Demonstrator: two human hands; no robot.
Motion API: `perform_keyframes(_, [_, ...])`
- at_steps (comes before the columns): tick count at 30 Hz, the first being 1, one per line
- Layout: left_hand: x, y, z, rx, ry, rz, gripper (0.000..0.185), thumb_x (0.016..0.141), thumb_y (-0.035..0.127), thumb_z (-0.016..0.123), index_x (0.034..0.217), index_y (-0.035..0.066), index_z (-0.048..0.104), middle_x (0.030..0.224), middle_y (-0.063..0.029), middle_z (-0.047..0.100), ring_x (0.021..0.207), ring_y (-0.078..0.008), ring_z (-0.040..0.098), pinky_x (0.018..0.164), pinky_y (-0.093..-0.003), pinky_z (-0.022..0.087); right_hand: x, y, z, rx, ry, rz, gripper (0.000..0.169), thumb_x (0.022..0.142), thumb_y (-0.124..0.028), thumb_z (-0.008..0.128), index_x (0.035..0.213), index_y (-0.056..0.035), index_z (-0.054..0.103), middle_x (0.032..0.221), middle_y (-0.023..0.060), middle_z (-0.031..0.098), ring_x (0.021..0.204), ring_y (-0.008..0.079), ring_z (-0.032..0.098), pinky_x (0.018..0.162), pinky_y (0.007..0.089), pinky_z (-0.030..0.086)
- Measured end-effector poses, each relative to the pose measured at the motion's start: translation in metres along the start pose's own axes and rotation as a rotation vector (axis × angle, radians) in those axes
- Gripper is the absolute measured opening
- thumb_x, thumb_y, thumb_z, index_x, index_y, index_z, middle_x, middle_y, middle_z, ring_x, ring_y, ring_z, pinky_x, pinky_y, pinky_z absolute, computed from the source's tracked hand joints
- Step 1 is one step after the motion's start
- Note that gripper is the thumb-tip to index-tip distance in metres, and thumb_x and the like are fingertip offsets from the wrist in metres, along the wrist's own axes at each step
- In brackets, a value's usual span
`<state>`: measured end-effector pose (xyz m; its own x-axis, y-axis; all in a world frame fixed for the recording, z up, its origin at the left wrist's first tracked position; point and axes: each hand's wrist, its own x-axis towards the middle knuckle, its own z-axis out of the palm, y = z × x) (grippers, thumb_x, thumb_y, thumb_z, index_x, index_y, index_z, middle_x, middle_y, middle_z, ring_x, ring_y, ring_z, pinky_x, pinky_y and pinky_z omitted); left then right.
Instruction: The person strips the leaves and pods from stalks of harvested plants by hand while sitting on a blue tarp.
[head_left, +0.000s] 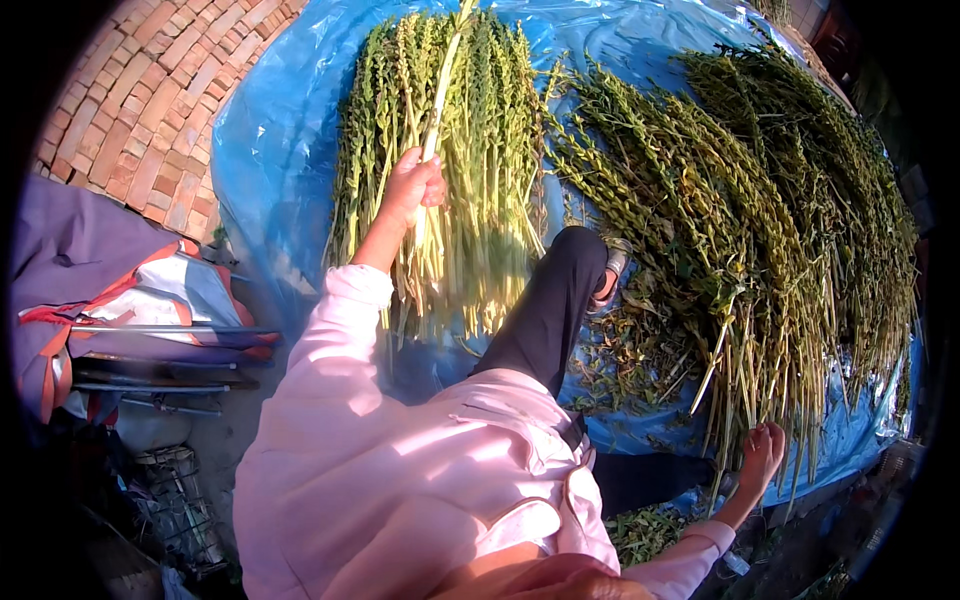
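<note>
My left hand (420, 184) is closed around a thick pale plant stalk (444, 82), held above a bundle of cut stalks with green seed pods (499, 142). That bundle lies with its pods towards the top and its bare stems towards me. At the right, my right hand (763, 446) is at the bare lower stems of a larger heap of podded stalks (697, 180). Its fingers are bent, and whether they grip a stem cannot be told. A blue plastic sheet (277, 127) lies under both the bundle and the heap.
Loose leaves (637, 352) litter the sheet between bundle and heap, near my shod foot (616, 270). Brick paving (142, 105) borders the sheet at upper left. Purple fabric (82, 240) with metal tubes (172, 330) lies at the left, above a wire basket (176, 495).
</note>
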<state>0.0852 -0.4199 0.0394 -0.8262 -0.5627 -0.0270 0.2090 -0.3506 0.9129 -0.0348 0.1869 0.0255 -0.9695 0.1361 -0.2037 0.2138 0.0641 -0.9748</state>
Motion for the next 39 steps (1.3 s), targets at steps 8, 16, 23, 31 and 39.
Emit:
perform_keyframes(8, [-0.019,-0.006,-0.097,0.227,0.403,-0.084,0.014,0.075,0.006,0.044,0.069,0.011,0.032,0.051,0.0000,0.032,0.036,-0.0073,0.029,0.030,-0.0211,0.021,0.020,0.016,0.020,0.013,-0.112,-0.038,0.033,0.072,-0.006,0.049,0.102,0.0013,0.039,0.085,0.0153,0.051,0.074,0.0234,0.051,0.063,0.0321,0.044])
perform_keyframes(16, [-0.065,-0.058,-0.140,0.251,0.605,-0.201,0.017,0.075,0.005,0.043,0.069,0.010,0.028,0.050,-0.0008,0.032,0.034,-0.0085,0.028,0.029,-0.0234,0.023,0.038,0.048,0.008,-0.104,-0.261,-0.056,0.026,0.076,-0.007,0.044,0.100,0.0004,0.039,0.092,0.0142,0.049,0.078,0.0228,0.050,0.068,0.0362,0.043])
perform_keyframes(23, [-0.032,-0.067,-0.128,0.533,0.508,-0.188,0.016,0.074,0.004,0.041,0.071,0.009,0.026,0.051,-0.0029,0.033,0.037,-0.0106,0.032,0.030,-0.0254,0.028,0.006,0.027,0.019,-0.058,-0.058,0.036,0.029,0.076,-0.010,0.044,0.104,-0.0015,0.041,0.086,0.0105,0.050,0.074,0.0211,0.050,0.065,0.0307,0.043])
perform_keyframes(31, [-0.040,-0.037,-0.161,0.999,0.526,-0.240,0.028,0.073,0.011,0.045,0.095,-0.002,0.035,0.074,-0.0133,0.047,0.055,-0.0213,0.049,0.041,-0.0297,0.040,0.011,0.070,0.005,-0.004,-0.095,0.055,0.019,0.072,-0.008,0.046,0.087,0.0027,0.051,0.085,0.0150,0.054,0.079,0.0247,0.051,0.064,0.0332,0.041])
perform_keyframes(39, [0.034,0.015,-0.011,1.537,-0.027,0.403,0.031,0.073,0.010,0.047,0.101,-0.002,0.040,0.091,-0.0136,0.048,0.078,-0.0190,0.048,0.070,-0.0262,0.038,-0.018,0.107,-0.012,0.104,0.033,0.215,0.004,0.072,-0.008,0.048,0.075,-0.0045,0.049,0.063,0.0034,0.049,0.052,0.0105,0.047,0.046,0.0209,0.040])
